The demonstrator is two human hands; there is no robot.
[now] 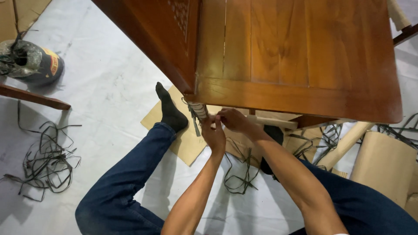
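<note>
White sheeting covers the floor (109, 78), smooth and faintly creased, with flat brown cardboard (187, 143) laid on it under the legs. Above stands a large cabinet (300, 61) of glossy reddish-brown wood, its top made of straight planks inside a wide frame, one side panel carrying a small lattice pattern. A person sits on the floor in blue jeans (126, 187), one foot in a black sock (170, 111) resting on the cardboard.

At right lie a thick roll of brown paper (385, 167) and a pale cardboard tube (348, 141). At far left a round black can (32, 65) lies tipped, its open mouth stuffed with tangled dark strapping. More thin, flat, dark strapping (45, 163) lies in loose loops on the sheeting at left, and another tangle (241, 174) sits between the legs.

Under the cabinet's near corner is a leg (198, 109) wrapped in pale ribbed corrugated paper, with a strap hanging from it. Both hands meet just beside that leg. The left hand (214, 134) has its grip closed, fingers curled at the wrapping's edge; what exactly it pinches is too small to tell. The right hand (235, 119) has its grip pinched together too, fingertips touching the left hand's, below the cabinet's edge.
</note>
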